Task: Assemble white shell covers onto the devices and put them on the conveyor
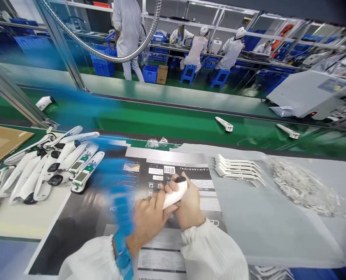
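A white handheld device with a black tip, shaped like an infrared thermometer, is held tilted above the printed black sheet. My left hand closes on its lower end, fingers over the top. Wrapped round its far side near the black tip is my right hand; part of the device is hidden by the fingers. A blue strap circles my left wrist, and its blue cord blurs across the view. Under both hands lies the black printed sheet with white labels and a barcode.
Similar white devices, some showing green circuit boards, are piled at left. White curved plastic parts lie in a row at right beside a heap of small clear pieces. Behind runs a green conveyor belt carrying several devices. Co-workers sit beyond.
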Demonstrator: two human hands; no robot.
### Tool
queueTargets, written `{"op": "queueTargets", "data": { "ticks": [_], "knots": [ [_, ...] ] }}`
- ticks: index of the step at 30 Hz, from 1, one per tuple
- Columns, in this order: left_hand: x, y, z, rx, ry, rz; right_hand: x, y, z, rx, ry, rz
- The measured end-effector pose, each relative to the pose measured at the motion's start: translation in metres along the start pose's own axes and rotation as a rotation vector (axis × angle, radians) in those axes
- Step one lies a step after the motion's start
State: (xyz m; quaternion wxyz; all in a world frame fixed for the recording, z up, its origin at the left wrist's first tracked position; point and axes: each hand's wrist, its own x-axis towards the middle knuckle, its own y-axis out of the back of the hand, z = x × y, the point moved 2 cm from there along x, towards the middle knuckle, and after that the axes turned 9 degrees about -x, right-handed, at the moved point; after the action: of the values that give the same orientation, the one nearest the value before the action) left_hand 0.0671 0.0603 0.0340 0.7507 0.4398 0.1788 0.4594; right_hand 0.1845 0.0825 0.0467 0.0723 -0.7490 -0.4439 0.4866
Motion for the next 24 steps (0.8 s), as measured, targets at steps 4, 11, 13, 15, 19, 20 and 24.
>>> {"op": "queueTargets", "data": {
  "ticks": [4,11,13,15,19,20,24],
  "knots": [
    [-0.004,0.009,-0.019,0.032,-0.056,0.006,-0.004,-0.01,0.003,0.009,-0.058,-0.16],
    [0.009,0.036,-0.011,-0.342,0.124,0.174,-0.014,-0.007,0.015,-0.237,0.06,-0.337],
    [0.011,0.033,-0.001,-0.383,0.147,0.197,-0.013,-0.007,0.024,-0.239,0.041,-0.286],
    [0.012,0.032,0.001,-0.404,0.201,0.198,-0.011,-0.009,0.029,-0.251,0.014,-0.238],
    [0.027,0.046,-0.024,-0.423,0.246,-0.103,-0.003,-0.007,0.022,-0.352,-0.014,-0.224],
    [0.036,0.055,-0.036,-0.439,0.244,-0.218,0.001,-0.002,0.017,-0.398,-0.013,-0.225],
    [0.096,0.106,-0.096,-0.423,0.417,-0.31,0.031,0.041,-0.005,-0.718,0.051,-0.121]
  ]
}}
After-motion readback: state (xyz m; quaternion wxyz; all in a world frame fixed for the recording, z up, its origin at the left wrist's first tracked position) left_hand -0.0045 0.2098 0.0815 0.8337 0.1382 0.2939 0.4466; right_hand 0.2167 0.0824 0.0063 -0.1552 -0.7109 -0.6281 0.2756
